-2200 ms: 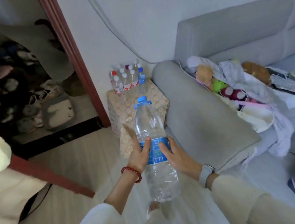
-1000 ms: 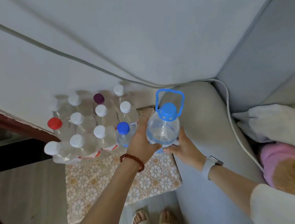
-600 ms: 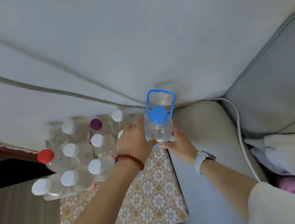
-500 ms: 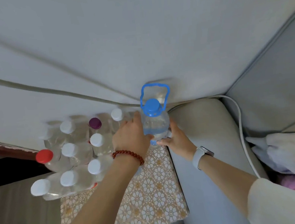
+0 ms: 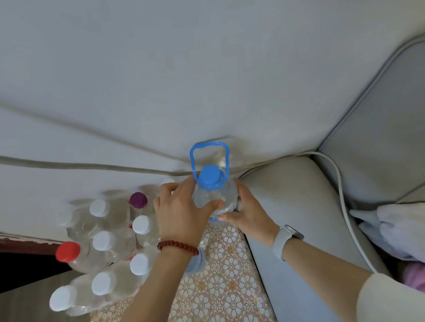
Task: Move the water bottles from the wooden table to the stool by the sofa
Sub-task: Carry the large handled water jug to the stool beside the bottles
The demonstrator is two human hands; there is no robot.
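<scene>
A stool draped in a cream cloth with gold flower rings stands against a pale wall, its right edge touching the grey arm of a sofa at 3 o'clock. A grey cable runs across the wall above the stool, and a white cord curves down over the sofa arm toward a pale cloth and something pink at 4 o'clock. Wood-look flooring and a dark red door frame show at 9 o'clock. The far left of the stool is crowded with small clear bottles, most white-capped, with one red cap at the left edge and one purple cap near the wall. At the stool's far right corner, hard by the wall and the sofa arm, stands the large water bottle, clear, upright, with a blue cap and a blue carry loop raised behind it. The left hand, a red bead bracelet on its wrist, curls round the bottle's left shoulder; the right hand, a white band on its wrist, wraps the right side, so each grip is closed on the bottle.
</scene>
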